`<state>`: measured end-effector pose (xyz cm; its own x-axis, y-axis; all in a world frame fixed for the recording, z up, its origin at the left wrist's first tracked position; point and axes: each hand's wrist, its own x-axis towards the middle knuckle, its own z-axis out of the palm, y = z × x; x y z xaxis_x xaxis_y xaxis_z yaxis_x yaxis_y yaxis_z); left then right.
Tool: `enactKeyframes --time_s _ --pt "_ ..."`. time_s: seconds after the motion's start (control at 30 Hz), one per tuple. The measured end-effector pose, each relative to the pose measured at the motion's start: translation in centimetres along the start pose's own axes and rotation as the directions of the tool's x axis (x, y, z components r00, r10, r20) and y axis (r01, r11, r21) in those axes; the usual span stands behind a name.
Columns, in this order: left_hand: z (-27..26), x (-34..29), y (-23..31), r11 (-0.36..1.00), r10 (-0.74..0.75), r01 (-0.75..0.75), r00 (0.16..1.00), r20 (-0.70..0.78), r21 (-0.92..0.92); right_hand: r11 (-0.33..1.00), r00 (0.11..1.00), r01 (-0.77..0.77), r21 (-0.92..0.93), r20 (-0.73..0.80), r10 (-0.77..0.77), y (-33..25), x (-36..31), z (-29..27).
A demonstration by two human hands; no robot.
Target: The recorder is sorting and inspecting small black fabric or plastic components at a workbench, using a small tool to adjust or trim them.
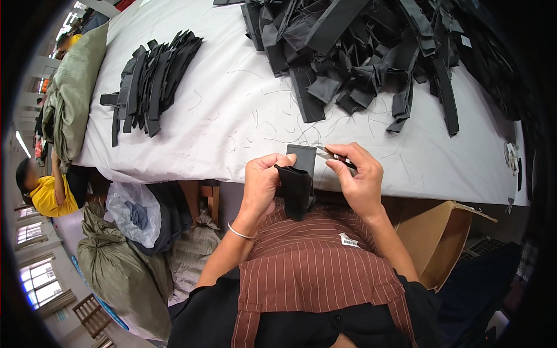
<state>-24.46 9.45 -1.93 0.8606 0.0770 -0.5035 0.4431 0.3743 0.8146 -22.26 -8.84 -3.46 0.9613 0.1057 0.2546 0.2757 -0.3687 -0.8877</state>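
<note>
My left hand [261, 181] is closed on a folded black fabric strip [297, 188], thumb on top, at the table's near edge. The strip's upper end lies flat toward the table while the rest hangs down in front of my apron. In my right hand [358, 178] is a pair of small thread snips [333, 155], their blades pointing left at the strip's upper right corner. Fine loose threads show around that corner. Whether the blades touch a thread is too small to tell.
A large heap of black fabric strips [360, 64] covers the far right of the white-covered table [226, 127]. A neater pile of strips [152, 84] lies at left. Thread scraps are scattered between. Below stand sacks [119, 261] at left and a cardboard box [438, 243] at right. Another person [52, 194] sits far left.
</note>
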Motion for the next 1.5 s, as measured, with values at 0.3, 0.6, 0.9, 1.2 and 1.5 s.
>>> enactKeyframes --time_s 0.3,0.6,0.9,1.2,1.5 --pt "-0.2 0.2 -0.4 1.0 -0.01 0.01 1.0 0.023 -0.03 0.874 0.945 0.289 -0.391 -0.031 -0.326 0.0 0.1 0.0" --pt "-0.4 0.2 -0.5 1.0 -0.001 0.002 0.998 0.063 -0.013 0.881 0.958 0.258 -0.397 -0.01 -0.285 -0.3 0.0 -0.3" --pt "-0.3 0.2 -1.2 0.972 0.115 -0.117 0.993 0.021 0.206 0.894 0.965 0.257 -0.368 0.14 -0.22 -2.7 0.1 -0.7" --pt "-0.1 0.0 -1.3 0.932 0.191 -0.183 0.982 0.007 0.313 0.851 0.974 0.222 -0.476 0.08 -0.21 -2.8 -0.4 0.4" --pt "-0.2 0.1 -1.5 0.952 0.176 -0.172 0.984 0.008 0.252 0.81 0.97 0.225 -0.541 0.048 -0.238 -2.8 -0.7 0.9"
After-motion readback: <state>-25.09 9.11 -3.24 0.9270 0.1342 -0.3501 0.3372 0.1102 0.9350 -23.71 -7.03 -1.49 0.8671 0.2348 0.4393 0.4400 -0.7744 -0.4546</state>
